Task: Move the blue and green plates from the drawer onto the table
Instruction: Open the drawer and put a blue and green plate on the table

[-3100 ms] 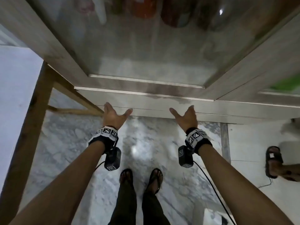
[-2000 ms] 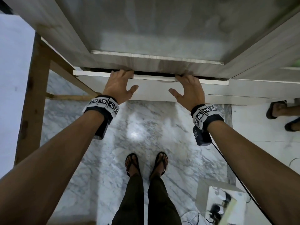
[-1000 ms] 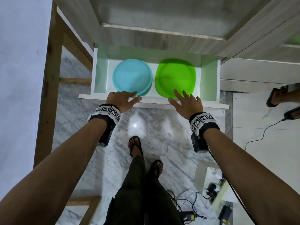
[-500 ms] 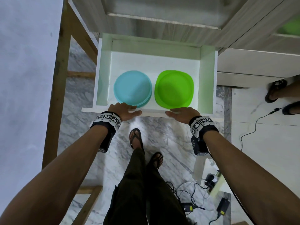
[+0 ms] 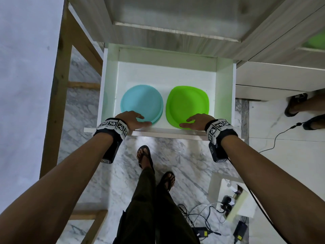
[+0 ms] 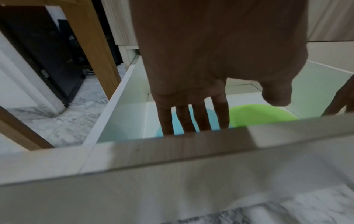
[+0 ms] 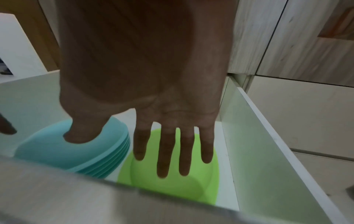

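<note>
The white drawer (image 5: 110,88) stands pulled out below me. Inside, a stack of round blue plates (image 5: 141,103) lies on the left and a green plate (image 5: 187,104) on the right, side by side. My left hand (image 5: 134,119) reaches over the drawer front, its straight fingers (image 6: 191,118) down on the near rim of the blue plates (image 6: 177,128). My right hand (image 5: 195,120) hovers with straight, spread fingers (image 7: 166,159) over the near part of the green plate (image 7: 172,188). Neither hand holds anything. The blue stack (image 7: 57,150) shows several layers.
A white tabletop (image 5: 26,85) with wooden legs (image 5: 59,88) stands to the left of the drawer. Grey cabinet fronts (image 5: 175,23) rise above it. Another person's sandalled feet (image 5: 297,104) stand at the right. Cables and a power strip (image 5: 228,205) lie on the marble floor near my feet (image 5: 146,155).
The drawer has come further out. Both hands have left its front edge and reached inside, the left onto the blue plates, the right over the green plate.
</note>
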`<state>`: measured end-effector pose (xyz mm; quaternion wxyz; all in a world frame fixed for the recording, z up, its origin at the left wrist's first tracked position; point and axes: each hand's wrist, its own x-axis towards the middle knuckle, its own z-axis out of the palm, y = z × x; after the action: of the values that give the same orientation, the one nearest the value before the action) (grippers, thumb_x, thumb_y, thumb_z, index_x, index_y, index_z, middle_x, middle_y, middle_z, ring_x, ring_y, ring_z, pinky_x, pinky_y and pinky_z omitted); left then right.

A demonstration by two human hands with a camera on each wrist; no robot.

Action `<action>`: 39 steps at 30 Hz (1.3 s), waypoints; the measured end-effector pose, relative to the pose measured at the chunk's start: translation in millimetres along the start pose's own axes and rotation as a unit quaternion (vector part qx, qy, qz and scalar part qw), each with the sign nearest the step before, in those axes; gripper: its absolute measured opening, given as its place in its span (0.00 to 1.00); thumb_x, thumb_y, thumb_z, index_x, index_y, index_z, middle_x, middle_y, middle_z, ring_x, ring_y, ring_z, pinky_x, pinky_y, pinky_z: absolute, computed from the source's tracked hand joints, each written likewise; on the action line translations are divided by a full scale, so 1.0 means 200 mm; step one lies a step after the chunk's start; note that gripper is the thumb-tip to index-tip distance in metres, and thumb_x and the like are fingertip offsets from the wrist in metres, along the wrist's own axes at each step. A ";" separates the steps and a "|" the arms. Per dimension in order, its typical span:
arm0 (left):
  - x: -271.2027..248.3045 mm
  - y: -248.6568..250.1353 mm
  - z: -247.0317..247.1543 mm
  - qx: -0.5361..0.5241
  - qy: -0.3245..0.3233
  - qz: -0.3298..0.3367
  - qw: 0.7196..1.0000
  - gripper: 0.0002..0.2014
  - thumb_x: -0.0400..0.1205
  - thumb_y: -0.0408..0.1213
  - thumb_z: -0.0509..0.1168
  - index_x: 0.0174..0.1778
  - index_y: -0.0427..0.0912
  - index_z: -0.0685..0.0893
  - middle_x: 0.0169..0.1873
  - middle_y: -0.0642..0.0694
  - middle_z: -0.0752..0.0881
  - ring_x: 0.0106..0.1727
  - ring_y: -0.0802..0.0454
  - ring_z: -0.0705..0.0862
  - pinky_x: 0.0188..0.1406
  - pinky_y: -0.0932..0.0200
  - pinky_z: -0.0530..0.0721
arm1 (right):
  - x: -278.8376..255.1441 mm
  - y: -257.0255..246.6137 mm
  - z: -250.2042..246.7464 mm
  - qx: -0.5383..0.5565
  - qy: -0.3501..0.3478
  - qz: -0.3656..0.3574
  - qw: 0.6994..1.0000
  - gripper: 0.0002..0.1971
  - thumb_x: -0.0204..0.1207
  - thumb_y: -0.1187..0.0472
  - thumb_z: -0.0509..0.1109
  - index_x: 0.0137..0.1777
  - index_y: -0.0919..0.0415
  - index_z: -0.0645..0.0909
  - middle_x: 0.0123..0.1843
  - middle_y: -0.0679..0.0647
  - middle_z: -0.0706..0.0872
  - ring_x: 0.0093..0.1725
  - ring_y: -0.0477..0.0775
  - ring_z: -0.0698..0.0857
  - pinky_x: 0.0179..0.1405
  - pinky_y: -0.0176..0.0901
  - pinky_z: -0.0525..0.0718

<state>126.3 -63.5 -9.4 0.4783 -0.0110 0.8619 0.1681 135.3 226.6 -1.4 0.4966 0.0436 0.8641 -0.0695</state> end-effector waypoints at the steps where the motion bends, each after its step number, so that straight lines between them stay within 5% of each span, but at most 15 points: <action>1: 0.04 0.00 -0.03 -0.009 0.012 -0.001 1.000 0.36 0.68 0.72 0.63 0.70 0.57 0.75 0.72 0.48 0.77 0.71 0.46 0.76 0.72 0.50 0.73 | 0.04 0.00 -0.02 0.007 0.017 0.001 1.000 0.39 0.69 0.26 0.61 0.74 0.49 0.73 0.79 0.53 0.72 0.78 0.58 0.69 0.76 0.52 0.67; 7: 0.35 0.01 -0.23 -0.026 0.070 0.022 0.997 0.41 0.70 0.67 0.66 0.77 0.53 0.64 0.78 0.45 0.69 0.76 0.43 0.69 0.76 0.44 0.68 | 0.32 -0.02 -0.16 0.032 0.102 0.000 0.994 0.44 0.70 0.30 0.65 0.81 0.51 0.59 0.81 0.59 0.66 0.79 0.62 0.67 0.75 0.56 0.70; 14: 0.71 0.01 -0.35 -0.009 0.104 0.055 0.993 0.47 0.68 0.66 0.68 0.80 0.49 0.61 0.81 0.44 0.61 0.80 0.43 0.63 0.78 0.41 0.64 | 0.70 -0.06 -0.22 0.068 0.167 -0.002 0.984 0.49 0.67 0.31 0.68 0.83 0.53 0.55 0.83 0.59 0.60 0.81 0.64 0.60 0.78 0.62 0.65; 19: 0.88 -0.01 -0.34 0.029 0.075 0.065 0.995 0.51 0.65 0.71 0.66 0.80 0.48 0.59 0.81 0.43 0.61 0.80 0.41 0.64 0.78 0.38 0.63 | 0.89 -0.09 -0.22 0.048 0.195 -0.010 0.979 0.49 0.67 0.31 0.68 0.82 0.55 0.55 0.84 0.62 0.58 0.83 0.63 0.58 0.79 0.61 0.63; 25: 0.91 -0.01 -0.31 -0.013 0.085 0.071 0.994 0.49 0.63 0.69 0.70 0.76 0.45 0.67 0.71 0.39 0.71 0.73 0.39 0.69 0.73 0.42 0.72 | 0.94 -0.08 -0.18 -0.006 0.217 -0.008 0.976 0.44 0.67 0.28 0.65 0.75 0.58 0.67 0.75 0.64 0.71 0.74 0.66 0.70 0.73 0.62 0.70; 31: 0.89 0.01 -0.34 -0.006 0.102 0.079 0.992 0.47 0.56 0.68 0.75 0.68 0.46 0.73 0.65 0.44 0.73 0.69 0.41 0.69 0.67 0.40 0.75 | 0.91 -0.06 -0.24 -0.018 0.214 -0.009 0.977 0.40 0.66 0.29 0.67 0.74 0.50 0.70 0.72 0.59 0.71 0.74 0.62 0.70 0.69 0.66 0.68; 39: 0.84 0.07 -0.37 0.076 0.129 0.111 0.983 0.44 0.51 0.74 0.71 0.58 0.52 0.73 0.56 0.47 0.76 0.62 0.42 0.71 0.62 0.44 0.71 | 0.85 -0.09 -0.33 -0.045 0.208 -0.043 0.976 0.28 0.71 0.30 0.63 0.69 0.39 0.76 0.63 0.61 0.78 0.66 0.65 0.73 0.65 0.58 0.70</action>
<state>-28.5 -48.7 -109.4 0.3413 0.0995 0.9224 0.1512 -9.2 221.2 -114.4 0.3045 -0.0025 0.9516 -0.0412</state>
